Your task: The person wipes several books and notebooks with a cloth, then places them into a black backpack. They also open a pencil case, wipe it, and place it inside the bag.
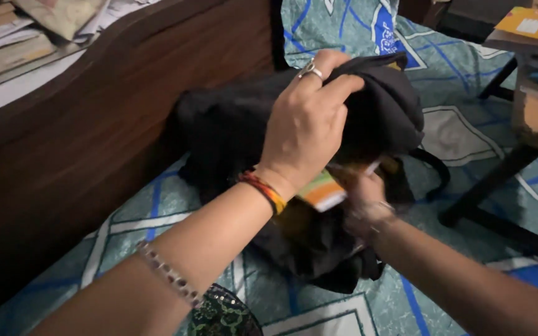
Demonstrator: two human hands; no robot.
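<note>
Nearest the camera, a dark patterned cloth point(222, 314) shows at the bottom edge of the view, under the left forearm, which carries a beaded bracelet point(169, 275) and, at the wrist, a red and yellow thread band point(264, 191). Beyond the wrist, the left hand point(306, 121) is clenched on the top flap of a black bag point(231, 124), fingers curled over the fabric and lifting it; a silver ring point(311, 70) sits on one finger. The bag rests on a bed covered by a teal sheet point(462, 134) with blue and white lines, close to the dark wooden headboard point(94, 137) that runs along the bed's left edge.

Lower and to the right, the right hand point(363, 196) is at the bag's opening, partly tucked under the lifted flap. It touches a book with an orange, green and white cover point(324, 190) that pokes out of the opening; blur and the flap hide the fingers, so I cannot tell whether that hand grips the book or only rests against it. A black strap point(438, 171) of the bag loops onto the sheet to the right.

Stacked papers and books point(14, 37) lie on the ledge behind the headboard, top left. At the right edge of the bed stands a small wooden stool-like stand point(533, 115) with dark legs and a yellow item point(533, 23) on top.
</note>
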